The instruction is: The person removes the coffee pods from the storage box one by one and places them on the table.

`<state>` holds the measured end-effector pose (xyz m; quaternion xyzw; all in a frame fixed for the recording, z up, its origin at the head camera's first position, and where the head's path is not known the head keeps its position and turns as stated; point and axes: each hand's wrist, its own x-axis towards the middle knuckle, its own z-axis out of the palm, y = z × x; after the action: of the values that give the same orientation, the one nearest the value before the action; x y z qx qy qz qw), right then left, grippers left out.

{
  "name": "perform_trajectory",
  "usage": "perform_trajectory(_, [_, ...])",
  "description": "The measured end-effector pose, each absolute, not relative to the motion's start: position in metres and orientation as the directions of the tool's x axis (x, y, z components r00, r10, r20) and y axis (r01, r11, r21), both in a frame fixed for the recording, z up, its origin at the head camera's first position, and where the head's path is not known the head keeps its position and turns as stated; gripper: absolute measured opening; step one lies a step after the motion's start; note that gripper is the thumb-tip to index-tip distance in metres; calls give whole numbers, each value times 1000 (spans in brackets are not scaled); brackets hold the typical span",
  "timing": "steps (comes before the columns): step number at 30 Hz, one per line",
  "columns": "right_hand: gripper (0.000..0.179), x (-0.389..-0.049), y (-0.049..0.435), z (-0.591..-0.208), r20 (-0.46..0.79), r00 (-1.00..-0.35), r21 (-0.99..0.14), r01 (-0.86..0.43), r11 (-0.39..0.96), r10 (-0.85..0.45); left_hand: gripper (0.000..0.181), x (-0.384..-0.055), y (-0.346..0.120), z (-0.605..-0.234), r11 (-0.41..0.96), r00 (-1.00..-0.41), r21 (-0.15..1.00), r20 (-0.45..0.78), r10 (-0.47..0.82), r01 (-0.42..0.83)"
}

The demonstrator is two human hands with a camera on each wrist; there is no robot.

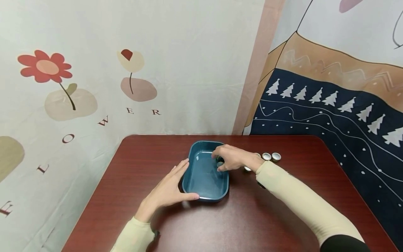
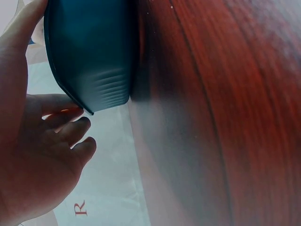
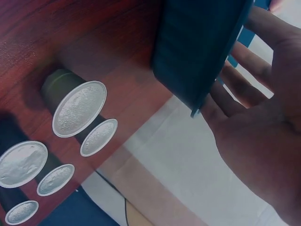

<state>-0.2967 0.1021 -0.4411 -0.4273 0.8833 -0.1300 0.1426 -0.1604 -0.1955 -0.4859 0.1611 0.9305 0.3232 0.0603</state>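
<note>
A blue-green rectangular tray [image 1: 204,190] with raised walls sits on the table. My left hand [image 1: 168,187] rests against its near left corner, fingers along the left rim and thumb on the front rim. My right hand [image 1: 233,157] reaches over the right rim, fingers bent down inside. Between its thumb and fingers is a dark coffee capsule [image 1: 220,159], partly covered by the hand; the right wrist view hides it behind the tray wall. Several more foil-lidded coffee capsules [image 3: 80,109] stand on the table right of the tray, partly behind the right wrist in the head view.
The reddish-brown wooden table [image 1: 132,154] has rounded far corners. Behind it hangs a pale cloth [image 1: 195,70] with flower prints, and a dark blue and tan printed cloth [image 1: 315,112] hangs at the right. The right forearm crosses the table's right side.
</note>
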Motion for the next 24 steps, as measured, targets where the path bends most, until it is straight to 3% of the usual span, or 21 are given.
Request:
perform_trajectory(12, [31,-298,90,-443,-268,-596,-225,-725,651,-757,129,-161,-195,-486,733,-942,634,-22,336,246])
perform_trajectory(24, [22,-302,89,-448,-292,-580,-227,-730,645,-760,130,-162,-195,-487,741,-942,628,-37,333,237])
